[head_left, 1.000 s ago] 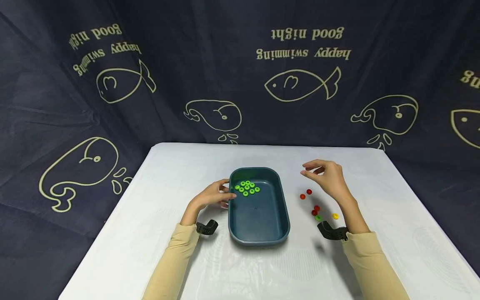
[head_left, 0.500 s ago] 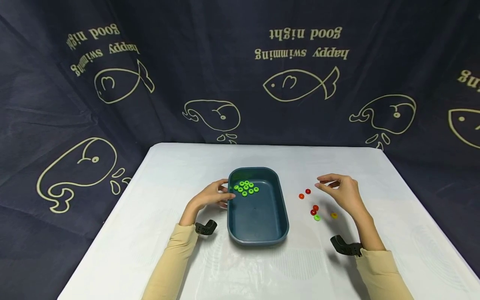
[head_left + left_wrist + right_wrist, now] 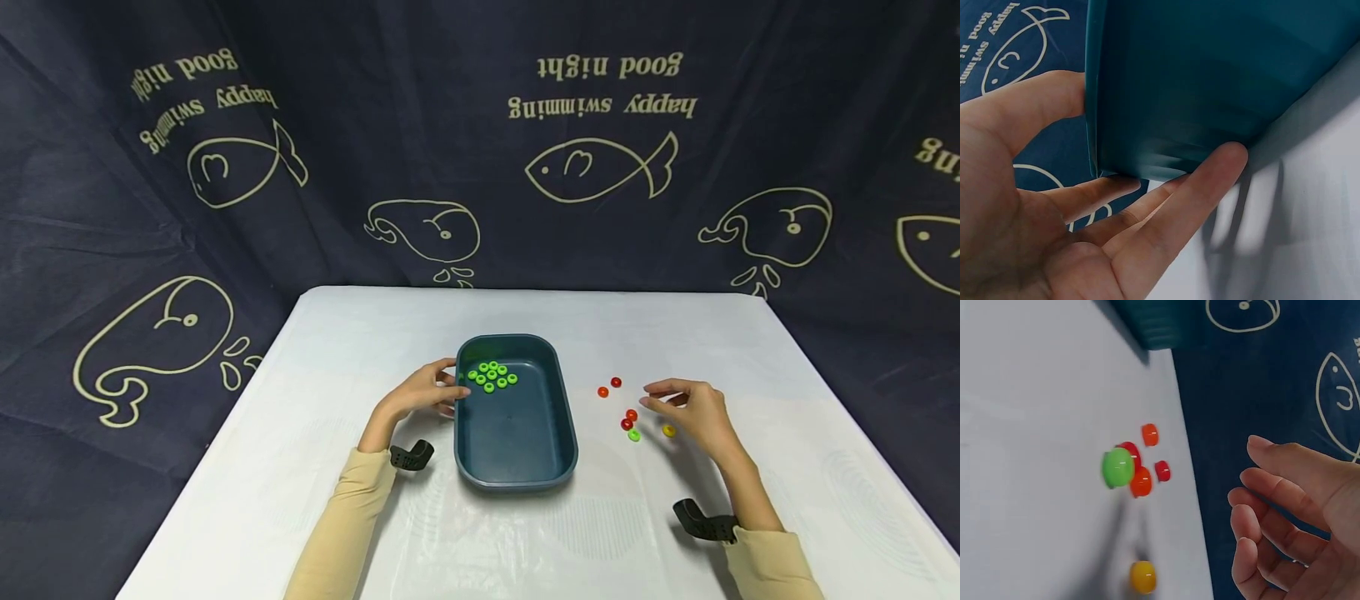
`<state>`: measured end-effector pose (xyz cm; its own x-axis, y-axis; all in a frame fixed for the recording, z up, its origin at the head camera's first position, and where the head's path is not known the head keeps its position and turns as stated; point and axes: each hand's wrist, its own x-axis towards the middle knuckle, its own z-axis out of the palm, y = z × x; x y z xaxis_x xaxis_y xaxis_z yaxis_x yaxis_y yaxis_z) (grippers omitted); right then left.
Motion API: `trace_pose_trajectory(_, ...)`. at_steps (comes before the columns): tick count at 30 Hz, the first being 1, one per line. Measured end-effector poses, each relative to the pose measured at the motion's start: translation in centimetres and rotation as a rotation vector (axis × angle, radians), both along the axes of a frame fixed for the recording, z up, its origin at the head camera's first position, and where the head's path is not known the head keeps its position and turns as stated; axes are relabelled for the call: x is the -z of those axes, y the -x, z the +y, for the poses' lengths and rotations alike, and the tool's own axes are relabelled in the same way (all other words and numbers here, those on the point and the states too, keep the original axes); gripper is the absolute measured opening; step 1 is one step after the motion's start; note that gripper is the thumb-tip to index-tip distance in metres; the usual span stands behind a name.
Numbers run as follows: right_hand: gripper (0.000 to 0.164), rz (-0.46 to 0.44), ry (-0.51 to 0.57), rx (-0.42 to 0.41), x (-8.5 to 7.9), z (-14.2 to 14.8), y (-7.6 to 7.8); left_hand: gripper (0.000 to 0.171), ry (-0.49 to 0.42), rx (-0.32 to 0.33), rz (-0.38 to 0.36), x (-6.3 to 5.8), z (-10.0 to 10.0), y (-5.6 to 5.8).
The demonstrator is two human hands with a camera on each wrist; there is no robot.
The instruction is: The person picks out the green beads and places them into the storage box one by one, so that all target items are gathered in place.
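My left hand (image 3: 418, 390) holds the left wall of a dark blue plastic tray (image 3: 517, 437), thumb over the rim and fingers against the outside. In the left wrist view those fingers (image 3: 1179, 212) spread along the tray's outer wall. Several small bright green rings (image 3: 492, 375) lie clustered in the tray's far left part. My right hand (image 3: 692, 410) hovers over the table right of the tray, fingers loosely bent and holding nothing. Near it lie a yellow ring (image 3: 668, 431), a green ring (image 3: 634, 435) and several red and orange pieces (image 3: 632, 415).
A white-covered table (image 3: 375, 333) carries everything. Behind it hangs a dark navy cloth (image 3: 420, 125) with fish and whale drawings. Each wrist wears a black camera mount, the right one (image 3: 705, 525) low over the table.
My right hand has moved right and toward me, lowering near the loose coloured pieces. The left hand and tray stay in place.
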<state>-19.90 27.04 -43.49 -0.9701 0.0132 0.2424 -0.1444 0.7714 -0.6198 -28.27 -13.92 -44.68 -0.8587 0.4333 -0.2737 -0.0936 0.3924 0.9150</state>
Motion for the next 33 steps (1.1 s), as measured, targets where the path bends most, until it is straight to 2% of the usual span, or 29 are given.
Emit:
trace_pose_trajectory(14, 0.025, -0.119, 0.062, -0.015, 2.0, -0.1, -0.5, 0.075, 0.007, -0.002, 0.001, -0.1, 0.0, -0.1)
trace_pose_trajectory(21, 0.023, -0.128, 0.028, -0.056, 3.0, 0.1, -0.7, 0.075, 0.014, -0.002, 0.001, -0.1, 0.0, 0.0)
trace_pose_trajectory(33, 0.020, -0.151, -0.013, -0.108, 3.6, -0.2, -0.7, 0.075, 0.012, 0.001, 0.004, -0.2, 0.0, 0.0)
